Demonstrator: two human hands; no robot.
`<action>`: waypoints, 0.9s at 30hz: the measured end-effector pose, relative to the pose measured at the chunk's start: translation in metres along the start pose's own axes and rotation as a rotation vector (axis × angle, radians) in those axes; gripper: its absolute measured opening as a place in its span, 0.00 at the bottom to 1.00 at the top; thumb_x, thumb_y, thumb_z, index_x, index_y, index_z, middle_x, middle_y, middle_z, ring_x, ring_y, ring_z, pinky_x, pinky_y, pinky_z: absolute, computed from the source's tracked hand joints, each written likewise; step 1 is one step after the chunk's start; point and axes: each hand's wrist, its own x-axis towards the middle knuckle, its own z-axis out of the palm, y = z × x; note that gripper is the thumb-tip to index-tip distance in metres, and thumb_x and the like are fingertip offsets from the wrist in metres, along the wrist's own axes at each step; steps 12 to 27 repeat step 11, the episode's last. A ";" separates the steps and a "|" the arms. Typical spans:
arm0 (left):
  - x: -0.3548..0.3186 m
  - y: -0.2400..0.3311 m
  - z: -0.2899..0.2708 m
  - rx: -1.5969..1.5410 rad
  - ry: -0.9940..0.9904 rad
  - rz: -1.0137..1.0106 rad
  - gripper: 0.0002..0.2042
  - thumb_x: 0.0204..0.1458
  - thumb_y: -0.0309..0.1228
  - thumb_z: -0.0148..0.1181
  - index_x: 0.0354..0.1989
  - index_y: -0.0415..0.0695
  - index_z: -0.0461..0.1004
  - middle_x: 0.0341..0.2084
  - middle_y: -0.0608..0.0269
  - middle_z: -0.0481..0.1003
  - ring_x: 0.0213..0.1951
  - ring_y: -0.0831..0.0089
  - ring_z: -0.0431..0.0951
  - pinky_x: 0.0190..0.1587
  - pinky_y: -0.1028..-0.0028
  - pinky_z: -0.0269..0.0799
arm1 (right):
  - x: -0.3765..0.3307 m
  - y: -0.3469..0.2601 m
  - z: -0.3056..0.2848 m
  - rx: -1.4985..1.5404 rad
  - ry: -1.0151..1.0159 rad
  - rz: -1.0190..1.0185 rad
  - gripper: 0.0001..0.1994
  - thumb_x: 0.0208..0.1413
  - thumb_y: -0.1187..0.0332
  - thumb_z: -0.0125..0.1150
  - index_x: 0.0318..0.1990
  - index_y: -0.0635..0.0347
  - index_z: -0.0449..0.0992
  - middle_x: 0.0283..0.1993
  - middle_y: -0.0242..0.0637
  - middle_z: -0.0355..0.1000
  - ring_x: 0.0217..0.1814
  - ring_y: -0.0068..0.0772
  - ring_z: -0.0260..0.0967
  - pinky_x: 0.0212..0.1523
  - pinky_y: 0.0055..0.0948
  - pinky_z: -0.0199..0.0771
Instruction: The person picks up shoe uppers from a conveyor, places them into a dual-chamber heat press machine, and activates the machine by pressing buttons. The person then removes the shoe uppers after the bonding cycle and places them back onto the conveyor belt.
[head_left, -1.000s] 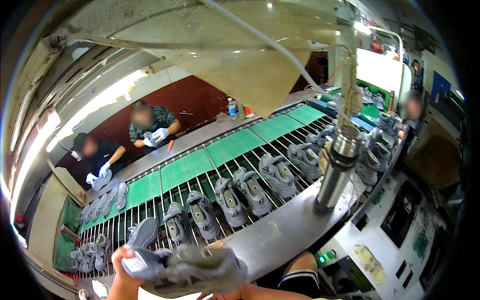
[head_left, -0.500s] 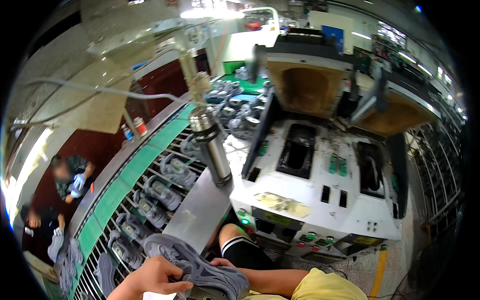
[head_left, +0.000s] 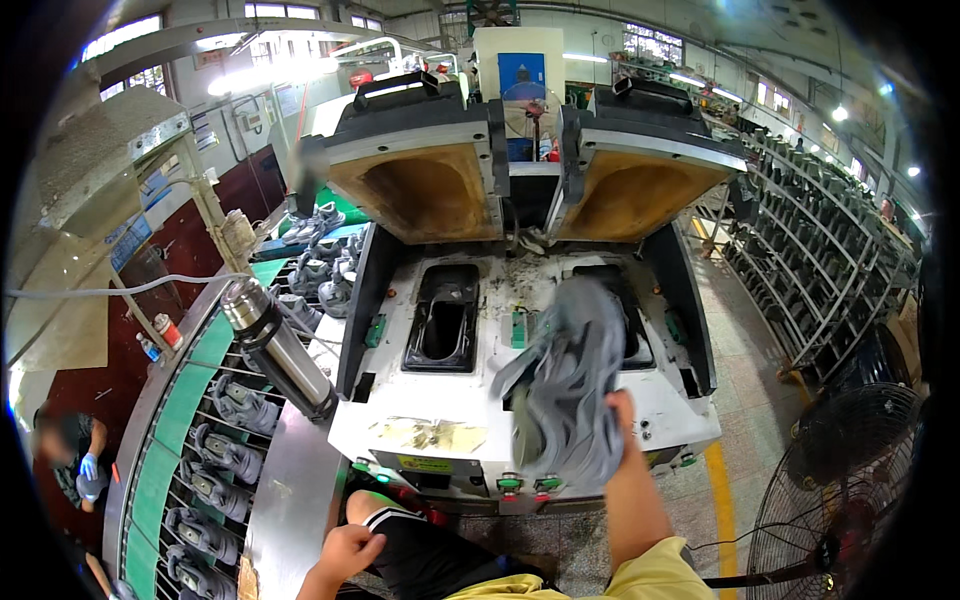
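Observation:
My right hand [head_left: 622,408] grips a grey sneaker [head_left: 575,385] by its side, its fingers partly hidden behind it. The sneaker is smeared by motion and upended, held above the front of a white two-station machine [head_left: 430,405]. It covers part of the right black-lined well [head_left: 632,315]; the left black-lined well [head_left: 440,320] shows open with nothing over it. Low in the view, my left hand [head_left: 350,550] is loosely closed beside my knee, with nothing seen in it. Two raised lids with brown hollow undersides, the left lid [head_left: 420,190] and right lid [head_left: 645,195], stand over the wells.
At left, a conveyor [head_left: 185,420] carries several grey shoes beside a metal ledge [head_left: 290,500]. A steel flask [head_left: 275,345] stands on that ledge, close to the machine. A co-worker [head_left: 75,455] is at far left. Shoe racks [head_left: 800,250] and a fan [head_left: 840,490] are at right.
My view has turned right toward the machine. The sneaker, earlier low between both hands, has risen to the right in my right hand. My left hand has let go of it.

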 end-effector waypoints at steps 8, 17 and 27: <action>-0.102 -0.191 0.058 0.039 0.726 -0.559 0.17 0.46 0.26 0.57 0.11 0.34 0.58 0.06 0.57 0.58 0.14 0.74 0.55 0.19 0.64 0.52 | 0.074 -0.209 -0.008 -1.542 0.790 -0.599 0.47 0.28 0.57 0.65 0.65 0.49 0.55 0.54 0.53 0.65 0.54 0.50 0.66 0.54 0.36 0.65; -0.145 -0.251 0.079 0.057 0.804 -0.672 0.16 0.45 0.27 0.58 0.10 0.36 0.60 0.07 0.57 0.62 0.14 0.69 0.55 0.20 0.63 0.53 | 0.114 -0.211 0.049 -1.889 1.003 -0.293 0.52 0.27 0.54 0.65 0.68 0.46 0.48 0.60 0.56 0.60 0.60 0.56 0.62 0.58 0.44 0.63; -0.145 -0.251 0.079 0.057 0.804 -0.672 0.16 0.45 0.27 0.58 0.10 0.36 0.60 0.07 0.57 0.62 0.14 0.69 0.55 0.20 0.63 0.53 | 0.114 -0.211 0.049 -1.889 1.003 -0.293 0.52 0.27 0.54 0.65 0.68 0.46 0.48 0.60 0.56 0.60 0.60 0.56 0.62 0.58 0.44 0.63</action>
